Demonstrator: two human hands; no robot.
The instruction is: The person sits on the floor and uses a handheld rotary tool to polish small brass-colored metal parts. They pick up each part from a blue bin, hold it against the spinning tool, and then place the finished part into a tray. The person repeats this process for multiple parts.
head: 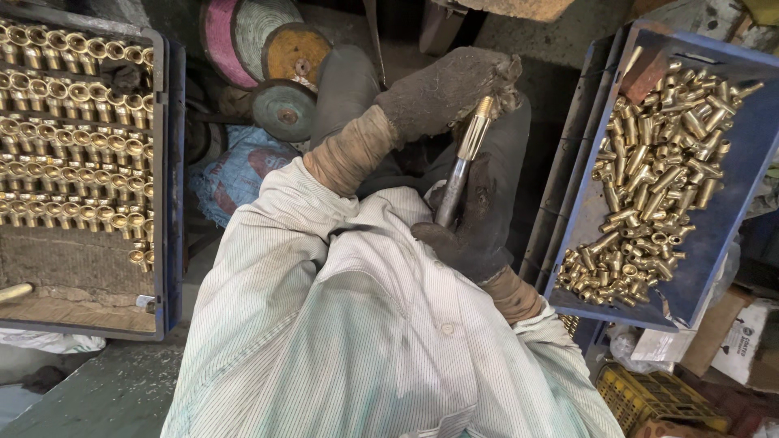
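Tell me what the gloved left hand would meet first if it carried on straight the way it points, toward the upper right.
The left hand likely meets the brass fitting on the rod's tip, which it already touches; beyond lies the blue tray of loose brass fittings, though depth is unclear.

Grimy concrete floor (105, 397), dim light

a slim grey metal rod (453, 188) with a brass fitting (475, 130) on its tip, tilted upright between both hands.

Blue trays (734, 174) of brass fittings (657, 178)
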